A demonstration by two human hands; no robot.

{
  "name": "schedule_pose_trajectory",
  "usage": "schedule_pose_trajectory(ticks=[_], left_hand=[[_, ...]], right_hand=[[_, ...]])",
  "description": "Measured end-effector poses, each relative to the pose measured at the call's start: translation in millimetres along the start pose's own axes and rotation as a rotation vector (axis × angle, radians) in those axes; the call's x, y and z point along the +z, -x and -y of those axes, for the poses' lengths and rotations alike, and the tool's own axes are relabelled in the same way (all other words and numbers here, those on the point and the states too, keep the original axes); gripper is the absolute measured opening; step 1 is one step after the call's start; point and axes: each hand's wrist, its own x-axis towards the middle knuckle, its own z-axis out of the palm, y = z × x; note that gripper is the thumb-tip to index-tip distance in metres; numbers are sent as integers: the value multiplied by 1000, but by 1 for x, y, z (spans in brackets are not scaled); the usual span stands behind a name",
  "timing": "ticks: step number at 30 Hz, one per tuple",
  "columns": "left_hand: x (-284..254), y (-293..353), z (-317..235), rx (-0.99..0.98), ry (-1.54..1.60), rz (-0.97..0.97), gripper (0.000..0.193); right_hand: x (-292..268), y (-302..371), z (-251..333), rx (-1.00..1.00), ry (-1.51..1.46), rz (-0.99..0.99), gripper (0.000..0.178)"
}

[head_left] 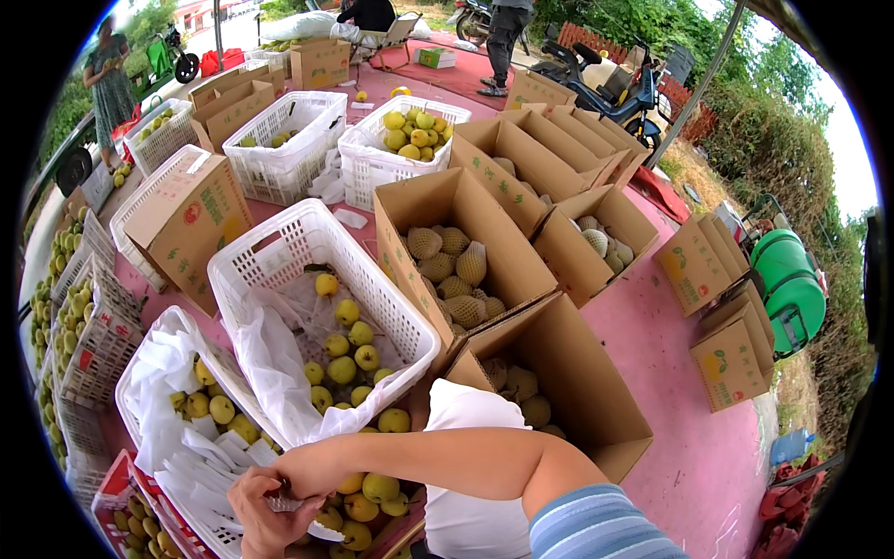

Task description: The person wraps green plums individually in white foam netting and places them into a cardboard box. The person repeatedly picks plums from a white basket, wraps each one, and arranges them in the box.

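Note:
My left hand is closed on a white foam net sleeve at the lower left. My right hand meets it there, fingers curled onto the same sleeve; its fingertips are partly hidden. The right forearm crosses from the lower right, with a blue striped sleeve at the elbow. Beneath the hands, a pile of flat white foam sleeves lies over a white crate with yellow-green pears. More loose pears sit just right of the hands. Whether a pear is inside the held sleeve I cannot tell.
A large white crate holds pears on thin lining. Open cartons with net-wrapped fruit stand centre right. White cloth bulges beside my forearm. More crates stand behind; parked scooters and other people are farther off.

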Motion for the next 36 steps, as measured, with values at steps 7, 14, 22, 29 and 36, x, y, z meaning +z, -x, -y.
schedule_pose_trajectory(ticks=[7,14,22,29,36], left_hand=[[-18,-34,-13,-270,-95,470,36],[-7,-20,-6,310,-111,521,23],[-30,-40,4,-618,1085,170,88],[-19,-9,20,-704,1514,71,62],[-26,-21,22,-854,1560,-433,44]], right_hand=[[0,-9,-9,-36,430,-390,26],[9,-12,-4,-123,588,-792,21],[17,-17,3,-502,609,-1001,24],[32,-17,-2,-713,673,-849,26],[33,-25,18,-785,739,-754,20]])
